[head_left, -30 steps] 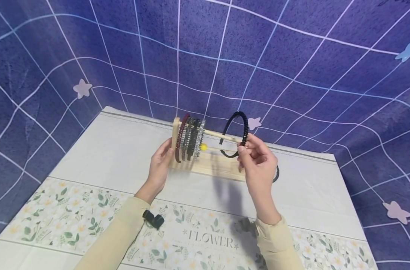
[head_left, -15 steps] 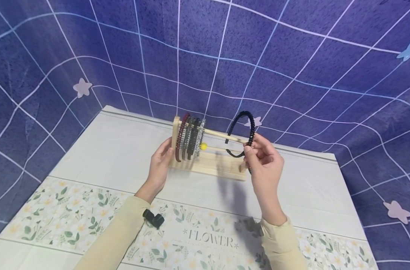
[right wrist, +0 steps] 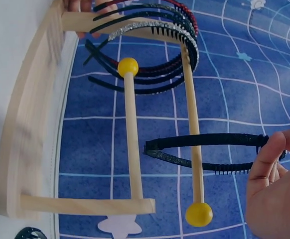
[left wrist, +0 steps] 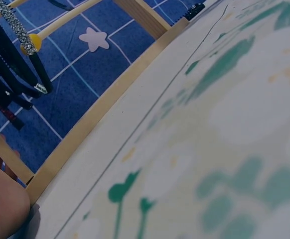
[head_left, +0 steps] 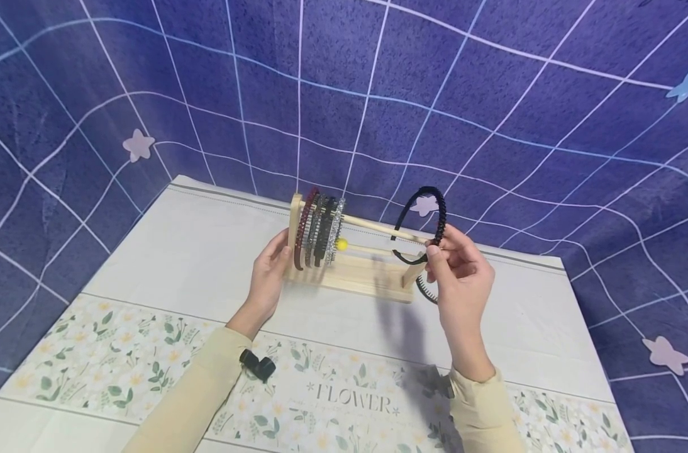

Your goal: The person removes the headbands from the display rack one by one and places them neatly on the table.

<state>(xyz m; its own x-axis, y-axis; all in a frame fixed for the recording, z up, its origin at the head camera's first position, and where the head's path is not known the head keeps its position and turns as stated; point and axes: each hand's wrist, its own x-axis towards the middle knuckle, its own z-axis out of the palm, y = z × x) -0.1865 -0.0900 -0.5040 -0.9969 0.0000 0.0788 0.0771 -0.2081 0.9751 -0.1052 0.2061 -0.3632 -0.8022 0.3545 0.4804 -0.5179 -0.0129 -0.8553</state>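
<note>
A black toothed headband [head_left: 441, 214] is pinched between the thumb and fingers of my right hand [head_left: 464, 274]. The upper rod [head_left: 378, 226] of a wooden stand [head_left: 355, 280] passes through its loop. In the right wrist view the headband lies a little short of that rod's yellow end ball [right wrist: 199, 214]. My left hand [head_left: 267, 274] grips the stand's left upright [head_left: 295, 220]. Against that upright hang several headbands on the rod, among them a dark red one [head_left: 304, 233], black ones and a silver glittery one [head_left: 336, 229].
A lower rod with a yellow ball [head_left: 342, 245] points left from the short right upright [head_left: 413, 275]. Behind my right hand another toothed black headband [head_left: 426, 290] lies on the table. A white cloth with a flower print [head_left: 168, 340] covers the table, and a blue gridded curtain [head_left: 265, 126] hangs behind.
My right hand has moved to the right with the black headband, along the upper rod toward its free end. The left hand and the hanging headbands have stayed in place.
</note>
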